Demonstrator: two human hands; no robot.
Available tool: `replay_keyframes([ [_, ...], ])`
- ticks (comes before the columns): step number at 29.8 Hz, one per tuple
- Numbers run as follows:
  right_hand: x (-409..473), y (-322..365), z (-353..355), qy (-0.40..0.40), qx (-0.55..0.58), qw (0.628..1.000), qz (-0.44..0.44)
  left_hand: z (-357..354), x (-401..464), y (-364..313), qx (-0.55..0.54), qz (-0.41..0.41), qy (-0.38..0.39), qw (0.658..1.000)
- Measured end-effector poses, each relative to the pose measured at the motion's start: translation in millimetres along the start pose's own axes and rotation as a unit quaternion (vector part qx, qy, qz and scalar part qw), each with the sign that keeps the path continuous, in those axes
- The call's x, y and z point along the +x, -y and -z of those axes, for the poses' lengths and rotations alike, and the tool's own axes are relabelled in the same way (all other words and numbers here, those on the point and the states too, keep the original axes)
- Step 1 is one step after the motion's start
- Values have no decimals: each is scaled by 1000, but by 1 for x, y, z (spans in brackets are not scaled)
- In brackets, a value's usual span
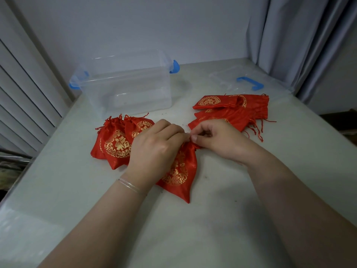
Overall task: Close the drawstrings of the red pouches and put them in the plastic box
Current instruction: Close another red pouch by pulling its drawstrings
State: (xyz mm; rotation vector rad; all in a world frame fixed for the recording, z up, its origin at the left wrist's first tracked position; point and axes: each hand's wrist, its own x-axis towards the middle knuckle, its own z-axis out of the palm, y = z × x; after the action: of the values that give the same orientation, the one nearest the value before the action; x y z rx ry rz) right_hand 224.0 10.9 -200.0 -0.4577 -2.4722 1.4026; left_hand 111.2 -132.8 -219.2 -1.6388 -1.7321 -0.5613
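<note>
A red pouch with a gold print [180, 173] lies on the table in front of me, its gathered neck pointing away. My left hand [154, 147] and my right hand [214, 139] meet at that neck, both pinching it with curled fingers. To the left lie cinched red pouches [116, 144], their necks tied. On the right sits a stack of flat red pouches [239, 110] with loose strings. The clear plastic box [125, 88] with blue latches stands behind the left pile with nothing in it.
The box's clear lid with a blue handle [249, 82] lies at the back right of the white table [212, 229]. Grey curtains hang at the right, a slatted panel stands at the left, and the wall is close behind the box.
</note>
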Motion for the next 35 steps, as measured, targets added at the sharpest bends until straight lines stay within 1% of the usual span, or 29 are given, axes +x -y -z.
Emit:
replay_keyframes([
  [3, 0, -1, -4, -12, -91, 995, 33, 0, 1, 0, -22, 25, -8, 999],
  [5, -1, -4, -7, -22, -157, 985, 63, 0, 1, 1, -55, 59, -16, 997],
  [9, 1, -8, -7, -44, -264, 959, 91, 6, 0, 6, -108, 138, -10, 984],
  [11, 0, -8, -5, -49, -300, 947, 100, 7, 1, 7, -119, 150, 2, 982],
  [13, 0, -9, -6, -31, -301, 949, 91, 7, 1, 7, -131, 157, 20, 979],
  [15, 1, -12, -9, 2, -228, 972, 58, 7, 1, 8, -160, 167, 27, 973],
  [17, 5, -11, -10, 22, -84, 996, -2, 7, 3, 9, -203, 169, 19, 964],
  [18, 6, -10, -12, 29, 8, 999, -34, 8, 4, 9, -224, 165, 12, 961],
  [20, 7, -7, -15, 48, 183, 978, -82, 10, 6, 7, -265, 156, -1, 952],
  [21, 7, -6, -17, 57, 247, 963, -91, 12, 6, 4, -288, 160, -3, 944],
  [22, 7, -6, -18, 64, 282, 953, -91, 13, 7, 1, -316, 173, 0, 933],
  [23, 6, -7, -20, 67, 286, 952, -85, 15, 7, -1, -345, 192, 6, 919],
  [24, 6, -7, -21, 61, 255, 962, -74, 15, 7, -3, -371, 209, 14, 905],
  [25, 5, -8, -21, 47, 189, 979, -57, 15, 7, -3, -386, 222, 24, 895],
  [26, 4, -8, -20, 29, 95, 994, -35, 15, 7, -3, -390, 237, 35, 889],
  [27, 4, -8, -19, 15, -4, 1000, -10, 14, 7, -1, -386, 256, 47, 885],
  [28, 3, -9, -18, 8, -86, 996, 13, 13, 8, 0, -377, 280, 60, 881],
  [29, 2, -9, -17, 7, -141, 989, 30, 11, 8, 1, -368, 308, 70, 875],
  [30, 2, -10, -17, 12, -178, 983, 41, 9, 8, 2, -363, 338, 76, 865],
  [32, 1, -7, -19, 22, -223, 973, 57, 5, 7, 2, -377, 393, 79, 835],
  [35, -1, -4, -23, 24, -210, 974, 79, 4, 6, 3, -419, 436, 79, 793],
])
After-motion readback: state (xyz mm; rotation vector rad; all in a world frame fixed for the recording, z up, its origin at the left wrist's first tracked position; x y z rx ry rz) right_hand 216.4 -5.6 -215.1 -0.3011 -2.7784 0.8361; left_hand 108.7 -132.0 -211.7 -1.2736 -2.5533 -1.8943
